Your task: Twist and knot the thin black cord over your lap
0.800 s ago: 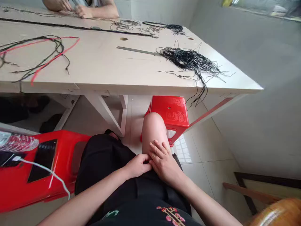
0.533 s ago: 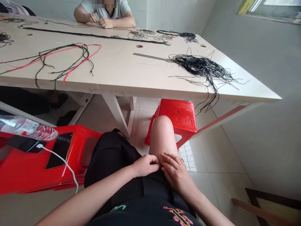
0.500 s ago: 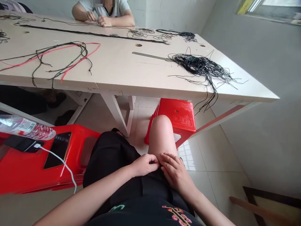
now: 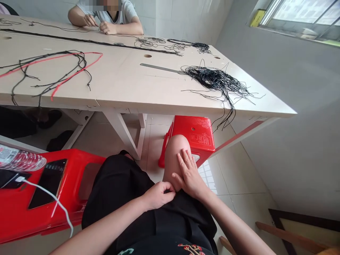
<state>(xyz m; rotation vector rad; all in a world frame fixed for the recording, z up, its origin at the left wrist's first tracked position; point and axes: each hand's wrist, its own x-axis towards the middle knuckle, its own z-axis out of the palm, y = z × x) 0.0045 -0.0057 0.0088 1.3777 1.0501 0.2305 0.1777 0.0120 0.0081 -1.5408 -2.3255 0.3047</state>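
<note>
I sit back from a pale table. My left hand rests on my thigh with its fingers curled in a pinch at the hem of my black shorts; what it pinches is too small to make out. My right hand lies flat on my bare leg just below the knee, fingers stretched out and holding nothing. The two hands touch at the thumb side.
A heap of black cords and a metal ruler lie on the table's right part, red and black cords on its left. A person works at the far side. A red stool stands ahead, a red seat with phone, cable and bottle at left.
My right hand has slid forward along the leg toward the knee. My left hand stays pinched at the hem. The view has shifted a little.
</note>
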